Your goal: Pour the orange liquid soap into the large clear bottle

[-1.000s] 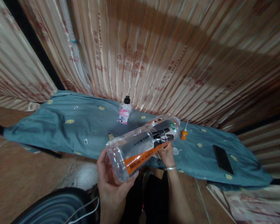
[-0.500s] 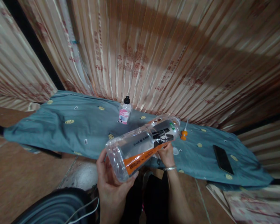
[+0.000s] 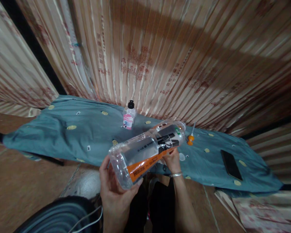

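A large clear plastic bottle (image 3: 145,149) with a silver, black and orange label lies tilted across both my hands, above the front part of the cloth. My left hand (image 3: 116,191) is wrapped round its base end. Under the label near the neck end, my right hand (image 3: 172,158) grips it; most of those fingers are hidden behind the bottle. A small clear bottle (image 3: 129,116) with a black cap and pink label stands upright behind it. An orange pump head (image 3: 190,139) with a thin tube lies just right of the large bottle's neck.
Teal cloth with pineapple prints (image 3: 92,129) covers a long narrow surface. A black phone (image 3: 231,165) lies at its right. Pleated curtains (image 3: 140,58) hang behind. A dark ribbed round object (image 3: 60,215) and a white cable (image 3: 94,222) are at the lower left.
The whole view has shifted very slightly. My hands hold the large bottle in the same grip, and nothing on the cloth has moved.
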Demonstrator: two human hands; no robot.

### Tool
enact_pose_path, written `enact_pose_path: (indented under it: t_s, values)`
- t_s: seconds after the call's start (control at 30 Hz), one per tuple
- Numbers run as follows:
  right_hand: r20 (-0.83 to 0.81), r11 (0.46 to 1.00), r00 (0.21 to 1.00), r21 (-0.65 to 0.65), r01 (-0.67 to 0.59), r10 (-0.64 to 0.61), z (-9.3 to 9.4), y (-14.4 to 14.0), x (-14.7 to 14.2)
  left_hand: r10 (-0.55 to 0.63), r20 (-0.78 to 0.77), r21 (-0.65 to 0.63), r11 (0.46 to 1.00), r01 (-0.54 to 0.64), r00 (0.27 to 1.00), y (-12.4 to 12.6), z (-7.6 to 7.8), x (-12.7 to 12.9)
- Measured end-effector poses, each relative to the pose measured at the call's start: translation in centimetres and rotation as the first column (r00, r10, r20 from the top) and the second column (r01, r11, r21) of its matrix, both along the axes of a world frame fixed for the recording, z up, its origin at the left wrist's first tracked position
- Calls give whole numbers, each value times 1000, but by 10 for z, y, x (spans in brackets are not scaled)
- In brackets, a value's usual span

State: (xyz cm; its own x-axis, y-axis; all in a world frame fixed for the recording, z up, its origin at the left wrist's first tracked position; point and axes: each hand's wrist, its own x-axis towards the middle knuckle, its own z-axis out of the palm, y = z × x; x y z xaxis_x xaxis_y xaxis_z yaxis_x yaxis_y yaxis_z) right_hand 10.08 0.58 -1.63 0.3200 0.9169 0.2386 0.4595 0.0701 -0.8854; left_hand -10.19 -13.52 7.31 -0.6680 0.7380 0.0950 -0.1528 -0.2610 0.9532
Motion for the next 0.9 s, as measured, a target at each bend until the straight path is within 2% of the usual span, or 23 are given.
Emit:
enact_pose_path:
  t_s: [0.2,0.47,0.67,0.9]
  values:
    - [20,1000,1000,26,-5,4,0,-1,0,4,12,10,1000,-4,1000,0,2,2]
    - [-5,1000,1000,-5,-7,7,1,-1,0,-13,17,51,999,12,1000,-1,-2,2]
    - [-14,1000,1000,-15,-19,18,4,-1,0,-18,29,59,998,17,999,1,2,4]
    - [-10,1000,1000,-15,1,-1,-2,0,2,-33,17,64,997,32,999,0,4,5]
